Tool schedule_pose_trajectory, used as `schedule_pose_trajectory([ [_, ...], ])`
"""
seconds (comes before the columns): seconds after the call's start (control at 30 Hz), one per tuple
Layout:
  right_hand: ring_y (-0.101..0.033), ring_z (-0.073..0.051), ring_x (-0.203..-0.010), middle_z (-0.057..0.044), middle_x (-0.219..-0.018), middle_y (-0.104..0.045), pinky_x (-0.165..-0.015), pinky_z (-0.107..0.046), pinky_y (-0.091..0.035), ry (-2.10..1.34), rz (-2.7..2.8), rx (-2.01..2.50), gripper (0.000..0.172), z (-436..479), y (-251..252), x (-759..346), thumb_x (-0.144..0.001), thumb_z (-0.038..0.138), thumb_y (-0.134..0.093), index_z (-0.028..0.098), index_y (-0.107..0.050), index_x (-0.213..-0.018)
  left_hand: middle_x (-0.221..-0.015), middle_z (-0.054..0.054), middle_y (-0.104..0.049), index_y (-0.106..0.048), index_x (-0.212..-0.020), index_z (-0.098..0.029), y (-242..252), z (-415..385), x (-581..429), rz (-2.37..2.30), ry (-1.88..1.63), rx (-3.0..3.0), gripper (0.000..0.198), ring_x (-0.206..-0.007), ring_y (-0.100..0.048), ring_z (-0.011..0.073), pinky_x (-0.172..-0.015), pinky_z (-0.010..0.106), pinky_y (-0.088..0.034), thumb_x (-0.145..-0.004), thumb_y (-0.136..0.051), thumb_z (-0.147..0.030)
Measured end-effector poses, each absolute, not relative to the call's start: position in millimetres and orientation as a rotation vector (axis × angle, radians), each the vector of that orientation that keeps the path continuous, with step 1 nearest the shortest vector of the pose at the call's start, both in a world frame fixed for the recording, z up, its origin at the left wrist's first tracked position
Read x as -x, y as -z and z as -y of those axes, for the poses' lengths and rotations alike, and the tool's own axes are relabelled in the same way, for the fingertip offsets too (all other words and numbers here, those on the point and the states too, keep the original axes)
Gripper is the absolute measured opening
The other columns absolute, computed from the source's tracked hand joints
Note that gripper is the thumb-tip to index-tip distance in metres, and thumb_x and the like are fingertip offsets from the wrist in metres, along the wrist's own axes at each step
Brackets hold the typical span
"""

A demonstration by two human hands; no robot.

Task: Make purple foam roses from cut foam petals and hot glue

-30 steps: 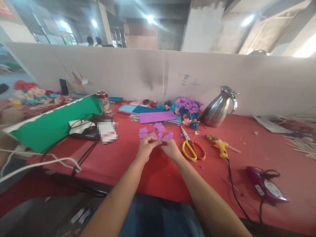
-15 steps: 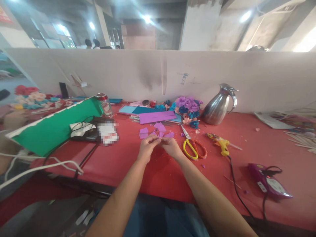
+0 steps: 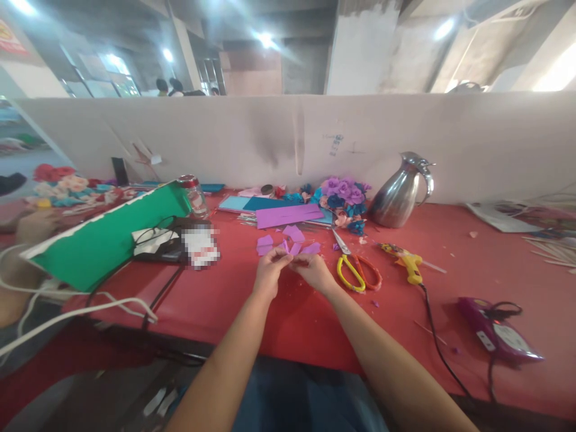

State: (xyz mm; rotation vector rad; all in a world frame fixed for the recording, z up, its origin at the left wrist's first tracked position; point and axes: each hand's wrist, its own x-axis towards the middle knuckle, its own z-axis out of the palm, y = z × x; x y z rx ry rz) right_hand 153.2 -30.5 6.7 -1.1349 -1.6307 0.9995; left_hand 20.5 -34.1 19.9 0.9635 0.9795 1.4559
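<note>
My left hand (image 3: 272,273) and my right hand (image 3: 315,270) meet over the red table, fingertips pinched together on a small piece of purple paper (image 3: 288,246). Fingers cover most of that piece. Just beyond them lie several cut purple paper pieces (image 3: 264,244). A long purple paper strip (image 3: 288,215) rests farther back on blue sheets (image 3: 274,203). Right of my hands are scissors (image 3: 351,270) with one yellow and one orange handle, lying slightly open.
A yellow glue gun (image 3: 407,264), a purple power box (image 3: 499,333) and a steel jug (image 3: 400,191) stand on the right. Paper flowers (image 3: 344,195) lie at the back. A green board (image 3: 112,234), a glass jar (image 3: 194,198) and cables are on the left, near another person's arm (image 3: 27,258).
The view has shifted slightly, so the table things appear a little farther right. Both hands stay together on the purple paper, with a small shift of the fingers.
</note>
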Motion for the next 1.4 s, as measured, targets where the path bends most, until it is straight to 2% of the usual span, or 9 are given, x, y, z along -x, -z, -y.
schedule_pose_trajectory([
  [0.2,-0.066,-0.022,-0.077,0.000,-0.078,-0.073,-0.078,-0.034,-0.048,-0.988,1.622,1.103,0.019,30.5,-6.9,-151.7,-0.075,0.034,-0.059,0.023,-0.074,-0.079,-0.074,0.002,-0.067,-0.073,-0.072,-0.016,-14.7,31.7,-19.4,-0.934,-1.372,-0.951,0.026,-0.077,-0.057,0.0158,-0.079,0.028,-0.040,-0.056,-0.083,-0.034],
  [0.53,-0.060,-0.018,-0.071,-0.001,-0.074,-0.069,-0.071,-0.029,-0.044,-0.777,1.549,1.244,0.019,32.5,-15.0,-156.1,-0.075,0.038,-0.059,0.022,-0.070,-0.072,-0.069,0.000,-0.068,-0.073,-0.065,-0.018,-16.8,30.2,-18.8,-0.992,-1.516,-0.907,0.019,-0.072,-0.057,0.0133,-0.077,0.027,-0.041,-0.053,-0.083,-0.028],
  [0.7,-0.048,-0.015,-0.055,0.001,-0.052,-0.053,-0.058,-0.027,-0.036,-0.727,1.335,1.295,0.041,33.3,-21.1,-161.8,-0.080,0.050,-0.052,0.020,-0.055,-0.052,-0.066,-0.001,-0.069,-0.073,-0.064,-0.018,-20.0,29.8,-19.2,-0.975,-1.546,-0.750,0.021,-0.067,-0.058,0.0116,-0.074,0.026,-0.042,-0.048,-0.085,-0.026],
  [0.9,-0.028,-0.011,-0.047,0.006,-0.046,-0.028,-0.048,-0.026,-0.024,-0.747,0.970,1.183,0.037,30.1,-25.7,-169.4,-0.076,0.041,-0.053,0.024,-0.031,-0.051,-0.061,-0.002,-0.065,-0.071,-0.063,-0.018,-18.3,27.4,-16.4,-0.973,-1.527,-0.703,0.025,-0.059,-0.054,0.0084,-0.063,0.023,-0.041,-0.047,-0.085,-0.029],
  [0.97,-0.025,-0.010,-0.047,0.007,-0.048,-0.025,-0.047,-0.026,-0.023,-0.712,0.857,1.165,0.036,27.7,-27.5,-175.3,-0.076,0.039,-0.051,0.025,-0.028,-0.054,-0.058,-0.003,-0.063,-0.071,-0.064,-0.018,-18.3,27.2,-16.1,-0.983,-1.527,-0.706,0.024,-0.056,-0.052,0.0073,-0.062,0.023,-0.039,-0.047,-0.085,-0.028],
  [1.07,-0.035,-0.013,-0.051,0.005,-0.052,-0.037,-0.051,-0.026,-0.030,-0.609,0.798,1.195,0.026,24.8,-29.9,-183.2,-0.077,0.037,-0.050,0.023,-0.039,-0.058,-0.058,-0.003,-0.062,-0.072,-0.065,-0.018,-18.8,27.6,-17.1,-0.997,-1.536,-0.726,0.024,-0.057,-0.051,0.0075,-0.063,0.023,-0.040,-0.048,-0.085,-0.028],
  [1.17,-0.054,-0.019,-0.078,-0.003,-0.080,-0.063,-0.072,-0.031,-0.042,-0.466,1.057,1.211,0.014,25.2,-31.8,-182.5,-0.072,0.033,-0.060,0.020,-0.060,-0.078,-0.064,-0.002,-0.066,-0.072,-0.066,-0.018,-17.9,28.3,-18.8,-1.037,-1.558,-0.772,0.023,-0.064,-0.056,0.0100,-0.070,0.024,-0.041,-0.049,-0.085,-0.028],
  [1.27,-0.057,-0.024,-0.101,-0.006,-0.104,-0.069,-0.092,-0.037,-0.040,-0.566,1.413,1.107,0.025,30.1,-32.9,-171.2,-0.072,0.034,-0.065,0.022,-0.068,-0.095,-0.066,-0.001,-0.068,-0.073,-0.067,-0.019,-15.5,28.8,-19.7,-1.079,-1.559,-0.894,0.019,-0.068,-0.057,0.0121,-0.073,0.025,-0.042,-0.053,-0.083,-0.029],
  [1.4,-0.061,-0.024,-0.098,-0.006,-0.097,-0.072,-0.092,-0.037,-0.041,-0.695,1.542,1.016,0.022,38.5,-32.3,-154.9,-0.074,0.038,-0.070,0.024,-0.072,-0.090,-0.067,0.000,-0.068,-0.074,-0.067,-0.019,-14.5,30.9,-19.9,-1.080,-1.497,-1.106,0.016,-0.070,-0.059,0.0146,-0.072,0.026,-0.043,-0.056,-0.081,-0.029],
])
